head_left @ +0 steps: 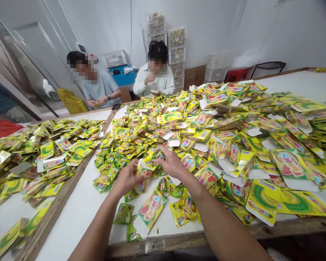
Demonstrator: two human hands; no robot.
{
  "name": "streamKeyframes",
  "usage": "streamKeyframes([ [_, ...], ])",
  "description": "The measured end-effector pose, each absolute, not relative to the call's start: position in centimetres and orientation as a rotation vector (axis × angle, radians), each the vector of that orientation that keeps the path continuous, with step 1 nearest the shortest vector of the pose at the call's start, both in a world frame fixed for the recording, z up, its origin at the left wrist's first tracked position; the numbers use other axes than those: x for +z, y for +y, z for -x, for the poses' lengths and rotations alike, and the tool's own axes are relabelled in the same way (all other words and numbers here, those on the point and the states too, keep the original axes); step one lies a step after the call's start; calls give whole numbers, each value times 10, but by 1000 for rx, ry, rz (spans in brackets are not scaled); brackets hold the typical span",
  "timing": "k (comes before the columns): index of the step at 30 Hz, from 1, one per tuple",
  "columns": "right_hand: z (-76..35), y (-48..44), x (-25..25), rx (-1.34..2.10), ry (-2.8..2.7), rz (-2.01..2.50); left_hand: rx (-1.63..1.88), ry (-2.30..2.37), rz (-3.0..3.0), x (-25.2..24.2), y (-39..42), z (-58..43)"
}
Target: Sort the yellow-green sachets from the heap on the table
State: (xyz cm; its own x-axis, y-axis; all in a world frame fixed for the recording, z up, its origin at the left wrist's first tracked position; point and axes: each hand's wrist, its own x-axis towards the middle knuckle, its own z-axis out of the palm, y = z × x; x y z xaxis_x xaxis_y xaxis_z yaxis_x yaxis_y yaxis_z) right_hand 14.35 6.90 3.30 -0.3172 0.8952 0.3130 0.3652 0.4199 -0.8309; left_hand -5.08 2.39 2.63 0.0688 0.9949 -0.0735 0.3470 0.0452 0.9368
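Observation:
My left hand (127,178) is closed around a small yellow and green printed carton (143,173), thumb across its front. Its upper end points toward my right hand (170,161), whose fingers pinch a small yellow-green sachet (151,158) right at that end. I cannot tell whether the sachet is partly inside the carton. Below both hands, a flat carton with an open white flap (153,208) lies on the white table. Loose green sachets (124,213) and yellow sachets (185,209) lie around it. A heap of green sachets (108,165) is beyond my left hand.
A large pile of cartons (228,145) spreads to the right. Beyond a wooden divider (70,190) lies another carton pile (54,156). Two people sit across the table, one in a blue shirt (101,87), one in a pale shirt (139,85). Stacked crates (177,54) stand behind.

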Motion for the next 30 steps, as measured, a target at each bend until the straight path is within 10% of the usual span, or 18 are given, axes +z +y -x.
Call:
streamKeyframes([
  [30,-123,67,16,767,-1635,1094,1134,1245,-1153,5,14,58],
])
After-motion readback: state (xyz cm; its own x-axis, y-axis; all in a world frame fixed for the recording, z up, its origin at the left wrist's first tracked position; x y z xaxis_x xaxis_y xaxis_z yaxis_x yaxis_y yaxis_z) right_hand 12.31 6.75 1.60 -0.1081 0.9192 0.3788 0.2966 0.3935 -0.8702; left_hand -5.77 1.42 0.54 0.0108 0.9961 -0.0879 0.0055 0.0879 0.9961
